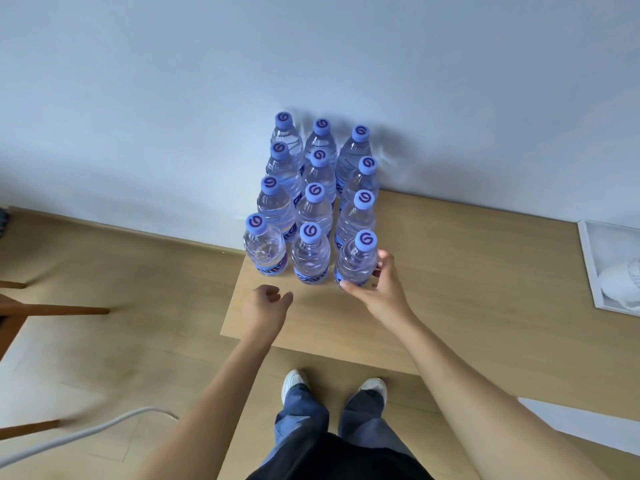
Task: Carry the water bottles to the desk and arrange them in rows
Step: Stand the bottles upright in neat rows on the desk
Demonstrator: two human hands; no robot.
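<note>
The front water bottles [310,258] hide most of the ones behind them, so you see little more than caps there. Your right hand [379,289] covers part of one bottle's side. The white tray [588,258] runs off the right edge. The chair [20,313] looks blurry.

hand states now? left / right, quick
Left hand: loosely curled, holding nothing, over the desk.
Right hand: fingers and thumb wrapped round the front-right bottle, which stands on the desk.
</note>
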